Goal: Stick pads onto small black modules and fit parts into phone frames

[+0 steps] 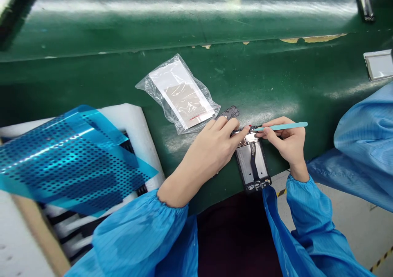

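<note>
An opened smartphone (245,162) lies near the front edge of the green bench, its metal plate, a black flex cable (253,158) and circuit parts showing. My left hand (216,140) grips the phone's upper left side, index finger pressed on its top end; the other fingertips are partly hidden. Held like a pen in my right hand (287,142) are pale blue tweezers (285,126), their tip at the phone's top end. A small red spot shows beside my left index fingertip. Just beyond my left hand lies a dark phone part (230,113), partly covered.
A clear plastic bag (181,93) of flat sheets lies beyond my left hand. At left, blue perforated film (70,158) drapes over a white foam tray (138,125). Far right are a framed panel (380,65), a dark device (364,3) and another person's blue sleeve (365,133).
</note>
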Demonstrator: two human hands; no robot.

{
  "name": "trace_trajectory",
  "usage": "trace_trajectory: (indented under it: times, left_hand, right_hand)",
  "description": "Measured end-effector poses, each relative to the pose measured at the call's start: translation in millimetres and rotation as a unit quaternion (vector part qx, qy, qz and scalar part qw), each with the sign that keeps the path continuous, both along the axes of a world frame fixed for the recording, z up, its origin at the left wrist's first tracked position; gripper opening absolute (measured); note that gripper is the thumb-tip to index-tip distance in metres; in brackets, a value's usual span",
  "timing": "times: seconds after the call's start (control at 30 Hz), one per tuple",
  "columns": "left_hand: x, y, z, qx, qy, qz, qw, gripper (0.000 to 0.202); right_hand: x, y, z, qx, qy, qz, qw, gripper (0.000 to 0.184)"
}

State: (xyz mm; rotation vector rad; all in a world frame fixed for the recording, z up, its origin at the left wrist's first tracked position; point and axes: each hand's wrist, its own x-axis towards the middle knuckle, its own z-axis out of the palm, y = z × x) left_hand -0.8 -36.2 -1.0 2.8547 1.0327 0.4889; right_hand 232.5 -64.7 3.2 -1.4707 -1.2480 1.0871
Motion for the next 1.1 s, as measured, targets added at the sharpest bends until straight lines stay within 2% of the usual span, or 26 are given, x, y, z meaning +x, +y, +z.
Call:
trace_trajectory:
  times: [0.37,0.63,0.8,0.97,1.1]
  left_hand:
    - [-1,0,0.7,0.037,0.007,-0.016,0.999,0.032]
    - [0,0,0.0,0.034,0.014,-0.010,0.999,0.034]
    - [0,-1,-2.6,0.018,0.011,-0.002,1.000,0.034]
    - [0,0,-4.0,-0.012,-0.019,0.004,1.000,0.036]
    - [-1,1,-2.2,-0.014,-0.036,0.001,0.999,0.037]
  right_hand:
    - [-3,-1,1.0,0.004,-0.005,-0.006,1.000,0.031]
    - [-2,-9,0.8,0.064,-0.107,0.033,0.992,0.004]
    - [-5,-10,4.7,0.175,-0.229,0.074,0.955,0.011]
    - [-7,-13,-6.0,0.317,-0.304,0.080,0.895,0.017]
    - [-8,-14,-10.2,0.358,-0.332,0.072,0.870,0.020]
